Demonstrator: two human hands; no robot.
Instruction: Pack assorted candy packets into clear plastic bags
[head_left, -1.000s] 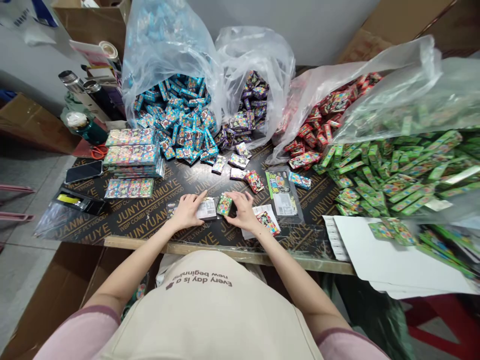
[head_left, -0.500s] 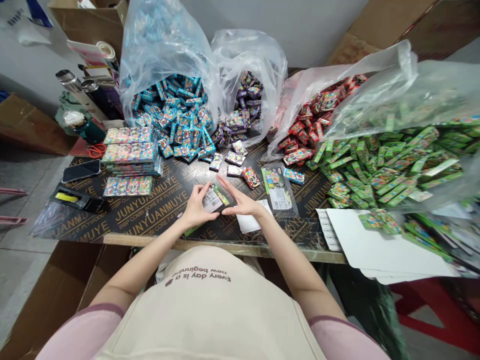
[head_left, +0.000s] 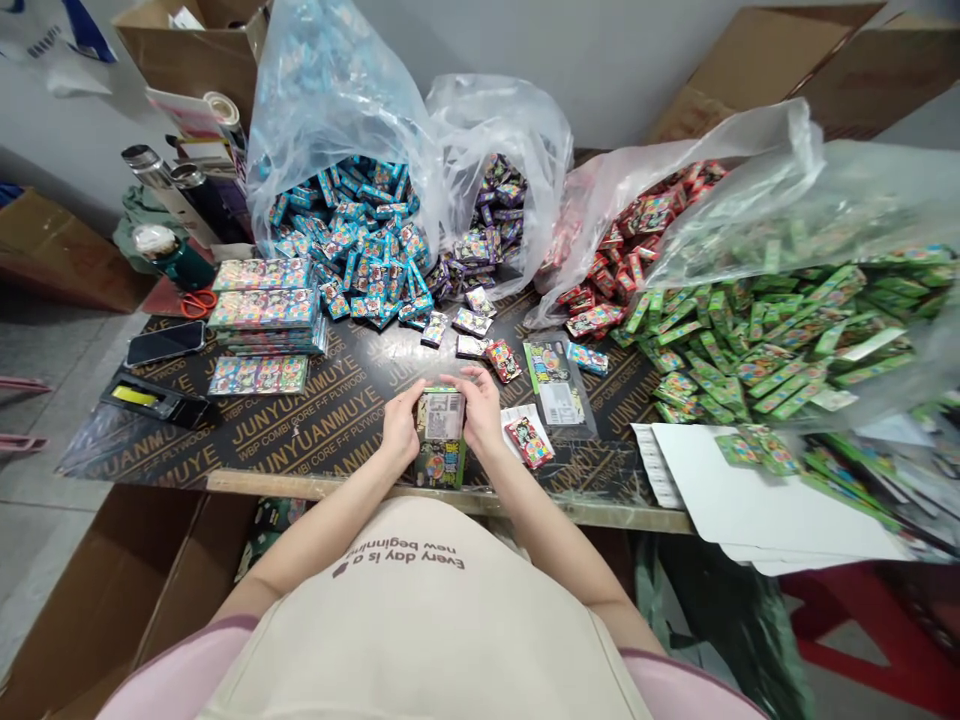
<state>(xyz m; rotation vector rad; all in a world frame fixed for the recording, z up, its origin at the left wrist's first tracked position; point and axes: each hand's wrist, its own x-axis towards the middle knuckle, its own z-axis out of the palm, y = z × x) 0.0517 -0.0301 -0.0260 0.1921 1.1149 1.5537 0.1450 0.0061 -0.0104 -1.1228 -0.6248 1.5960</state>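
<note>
Between my two hands is a flat green-and-black printed packet [head_left: 441, 462] with a pale label on its upper part. My left hand [head_left: 402, 424] grips its left edge, thumb near the top corner. On the right edge, my right hand [head_left: 481, 408] holds it with curled fingers at the upper corner. Beside my right wrist a small red printed box [head_left: 529, 442] lies on white paper [head_left: 514, 413]. A similar green-and-black packet in a clear sleeve [head_left: 556, 385] lies flat farther right. Past my fingers are another red box [head_left: 502, 360] and several small purple boxes [head_left: 472, 322].
Along the back, clear plastic bags spill blue [head_left: 367, 250], purple [head_left: 499, 215], red [head_left: 622, 245] and green boxes [head_left: 750, 340]. At left are stacked multi-packs [head_left: 262, 310], a phone [head_left: 166, 344], scissors [head_left: 198, 303] and flasks [head_left: 199, 190]. White sheets [head_left: 720, 490] overhang the front edge at right.
Both hands have drawn closer to me, and the packet, mostly covered before, now shows its face upright between them. A red box has come into view on the white paper.
</note>
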